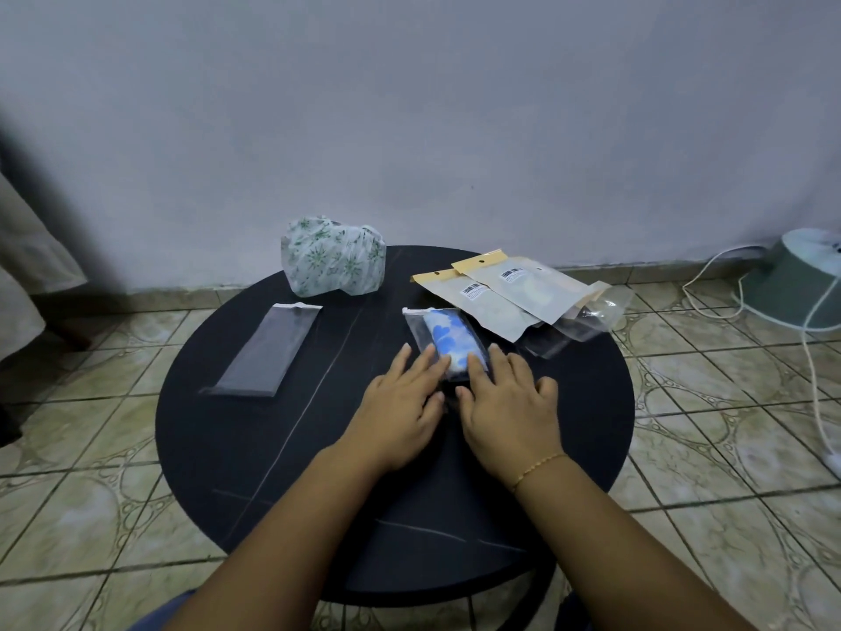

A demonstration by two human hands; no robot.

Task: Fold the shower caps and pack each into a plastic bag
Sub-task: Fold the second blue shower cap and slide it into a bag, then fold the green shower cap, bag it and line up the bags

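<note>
Here both hands lie flat on the round black counter (273, 448), near its middle, with fingers straight and spread a little. The left hand (402, 409) presses its fingertips on the near left side of a clear plastic bag (416, 327). The right hand (507, 412) presses on the near right side of the same bag. Neither hand curls around anything. Inside this bag sits one folded shower cap (448, 341), white with blue shapes, packed into a small tight bundle. One more clear bag (268, 350) lies flat and empty toward the left edge of the counter, well apart from the hands. A second shower cap (332, 257), white with green flower prints, stands puffed up and not folded at the far edge. Toward the far right edge lie two packets with tan tops and barcode stickers (514, 284), one over the other, on top of some loose clear plastic (596, 314). A thin gold bracelet (539, 469) is on the right wrist.
</note>
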